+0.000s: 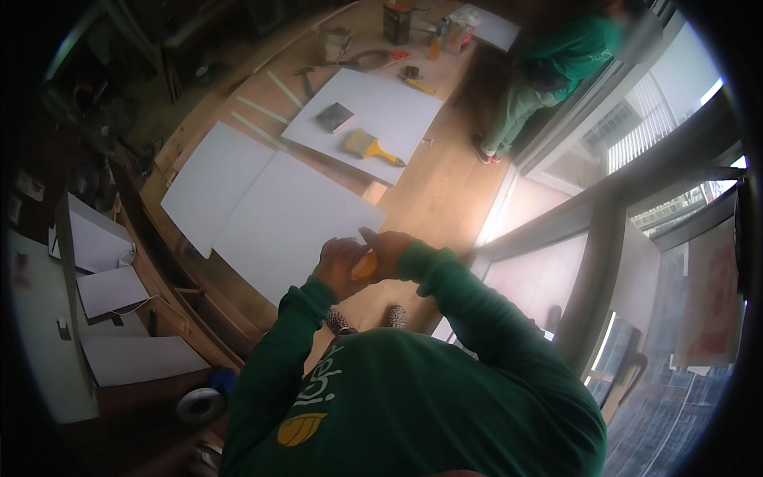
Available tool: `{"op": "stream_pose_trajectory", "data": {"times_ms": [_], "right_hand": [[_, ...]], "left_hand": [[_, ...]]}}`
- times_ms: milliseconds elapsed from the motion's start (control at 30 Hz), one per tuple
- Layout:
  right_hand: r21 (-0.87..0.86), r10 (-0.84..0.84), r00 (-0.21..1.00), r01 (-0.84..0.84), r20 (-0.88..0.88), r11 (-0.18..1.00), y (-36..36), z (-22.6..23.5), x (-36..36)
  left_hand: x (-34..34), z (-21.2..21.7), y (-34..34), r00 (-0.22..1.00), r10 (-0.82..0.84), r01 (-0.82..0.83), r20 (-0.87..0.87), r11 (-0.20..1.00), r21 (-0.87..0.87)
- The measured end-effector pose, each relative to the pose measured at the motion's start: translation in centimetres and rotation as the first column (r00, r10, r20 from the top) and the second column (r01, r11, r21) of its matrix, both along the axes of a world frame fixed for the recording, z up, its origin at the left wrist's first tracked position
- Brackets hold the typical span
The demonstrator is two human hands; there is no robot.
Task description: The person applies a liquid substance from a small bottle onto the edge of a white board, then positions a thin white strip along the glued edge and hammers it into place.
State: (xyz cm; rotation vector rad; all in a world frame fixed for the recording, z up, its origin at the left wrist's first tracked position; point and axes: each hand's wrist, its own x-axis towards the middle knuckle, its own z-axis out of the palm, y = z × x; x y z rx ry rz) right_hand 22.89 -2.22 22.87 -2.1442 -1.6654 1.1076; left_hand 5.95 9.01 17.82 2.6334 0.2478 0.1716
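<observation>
My left hand [338, 269] and my right hand [390, 253] meet in front of my body, at the near corner of a white board [294, 219]. Both are closed around a small orange object [365, 265]; its kind is hidden by the fingers. A dark piece sticks up beside the right thumb, too blurred to name. Against this board lies another white board [214, 176]. On a third white panel [381, 99] beyond rest a wide paintbrush [370, 148] with a yellow handle and a dark grey block [335, 118].
White strips [260, 110], a hammer [307, 82], a yellow-handled tool [420, 85], a tin [396, 25] and an orange bottle [435, 48] lie about the wooden bench. A person in green [548, 71] stands at far right. Glazed door frames [592, 270] line my right; white-panelled drawers [143, 358] stand left.
</observation>
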Motion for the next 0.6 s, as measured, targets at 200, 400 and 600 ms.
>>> {"op": "stream_pose_trajectory", "data": {"times_ms": [200,400,600], "right_hand": [[0.282,-0.138,0.979,0.176,-0.150,0.943,0.1,0.6,-2.4],[-0.084,-0.432,0.478,0.591,-0.765,0.802,0.0,-6.4,-7.9],[-0.147,-0.555,0.331,0.748,-0.763,0.647,5.7,-8.0,-16.0]], "left_hand": [[-1.9,1.8,3.5,0.985,-0.042,0.076,0.165,0.977,-0.201],[-4.4,0.5,8.0,0.975,0.194,-0.144,0.109,0.924,-0.354],[-5.6,0.6,10.6,0.946,0.180,-0.282,-0.270,0.866,-0.413]]}}
